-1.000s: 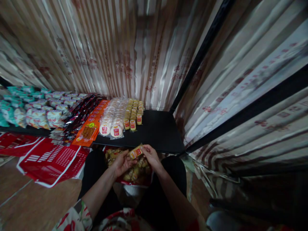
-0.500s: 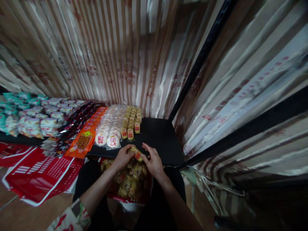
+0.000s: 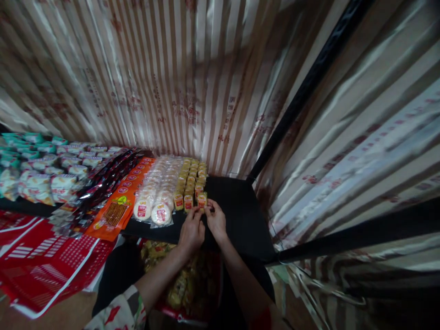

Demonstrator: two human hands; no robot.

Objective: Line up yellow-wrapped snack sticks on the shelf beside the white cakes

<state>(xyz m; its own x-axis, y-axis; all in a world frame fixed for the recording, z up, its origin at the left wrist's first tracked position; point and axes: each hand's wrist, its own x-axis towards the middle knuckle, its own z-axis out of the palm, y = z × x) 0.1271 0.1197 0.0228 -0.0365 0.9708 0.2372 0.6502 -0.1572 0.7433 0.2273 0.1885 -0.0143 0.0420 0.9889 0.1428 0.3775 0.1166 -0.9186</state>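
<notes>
Both hands meet at a small yellow wrapped snack pack (image 3: 202, 200) with a red label, at the front of the right-hand column on the black shelf (image 3: 237, 215). My left hand (image 3: 192, 229) pinches its lower left side. From the right, the fingertips of my right hand (image 3: 216, 221) close on it. Rows of matching yellow packs (image 3: 188, 201) stand just left of and behind it. Below, between my knees, a red basket (image 3: 182, 316) holds many loose yellow packs (image 3: 182, 286), partly covered by my left forearm.
Left along the shelf are round white wrapped crackers (image 3: 161, 213), an orange snack bag (image 3: 115, 213), dark packets (image 3: 103, 176) and white bags (image 3: 65, 187). A red basket (image 3: 51, 261) lies at lower left. A black post (image 3: 292, 105) and striped sheeting (image 3: 192, 82) border the shelf.
My hands have moved forward from above the basket to the shelf, bringing the yellow pack to the front of the right column. The view has shifted slightly.
</notes>
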